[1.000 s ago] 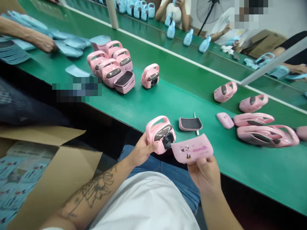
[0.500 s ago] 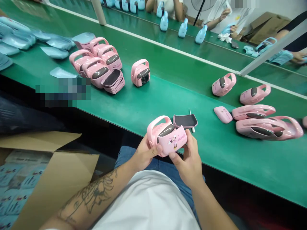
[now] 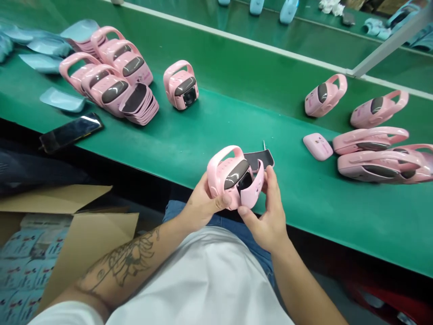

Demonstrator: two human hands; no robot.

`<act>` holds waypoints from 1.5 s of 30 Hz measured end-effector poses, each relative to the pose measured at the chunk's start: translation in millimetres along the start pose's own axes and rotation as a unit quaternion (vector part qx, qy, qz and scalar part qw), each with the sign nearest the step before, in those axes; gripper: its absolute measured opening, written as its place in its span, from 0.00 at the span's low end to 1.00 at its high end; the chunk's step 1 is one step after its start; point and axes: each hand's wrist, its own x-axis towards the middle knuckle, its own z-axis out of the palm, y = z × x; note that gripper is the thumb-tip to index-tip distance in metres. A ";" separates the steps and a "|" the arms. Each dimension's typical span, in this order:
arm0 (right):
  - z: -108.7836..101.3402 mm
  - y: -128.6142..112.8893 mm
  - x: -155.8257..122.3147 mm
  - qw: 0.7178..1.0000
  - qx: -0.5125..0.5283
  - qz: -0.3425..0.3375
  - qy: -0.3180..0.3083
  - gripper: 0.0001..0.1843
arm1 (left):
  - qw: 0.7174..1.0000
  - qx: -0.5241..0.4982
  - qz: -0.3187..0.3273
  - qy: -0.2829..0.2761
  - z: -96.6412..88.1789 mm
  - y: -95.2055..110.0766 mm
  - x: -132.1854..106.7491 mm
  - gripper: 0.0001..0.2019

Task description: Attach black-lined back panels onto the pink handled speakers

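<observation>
My left hand [image 3: 199, 208] grips a pink handled speaker body [image 3: 226, 177] from its left side, just over the near edge of the green belt [image 3: 216, 131]. My right hand [image 3: 267, 216] is closed on a pink front cover [image 3: 253, 190] and presses it against the speaker's open face. The cover sits tilted, with a gap at the top where the dark speaker cone shows. A grey-faced pink panel [image 3: 259, 159] and a thin white stick lie on the belt right behind my hands.
Stacked pink speaker shells [image 3: 111, 83] and a lone speaker [image 3: 181, 85] stand at the left. More pink shells [image 3: 375, 153] and a small pink cover [image 3: 317, 146] lie at the right. A phone [image 3: 71, 132] rests on the belt's near edge. An open cardboard box [image 3: 64, 225] sits lower left.
My right hand brought the loose pink cover from beside the speaker onto its front. The camera tilted down, so the far workers left the view.
</observation>
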 end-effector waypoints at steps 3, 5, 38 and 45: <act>-1.2 0.4 -1.4 1.000 0.003 0.004 -0.006 0.55 | 1.000 -0.013 -0.004 0.010 -0.5 -1.8 5.2 0.41; -1.7 -0.3 -1.6 1.000 0.007 0.008 -0.012 0.55 | 1.000 -0.016 -0.009 0.006 -0.2 -2.5 6.8 0.41; -4.9 -10.5 -4.5 0.995 0.015 0.070 -0.073 0.59 | 0.996 0.060 -0.034 0.049 4.5 5.4 -6.8 0.40; -30.7 3.6 4.2 0.974 -0.102 -0.195 -0.049 0.48 | 0.991 -0.072 -0.103 0.038 0.6 -3.4 0.5 0.40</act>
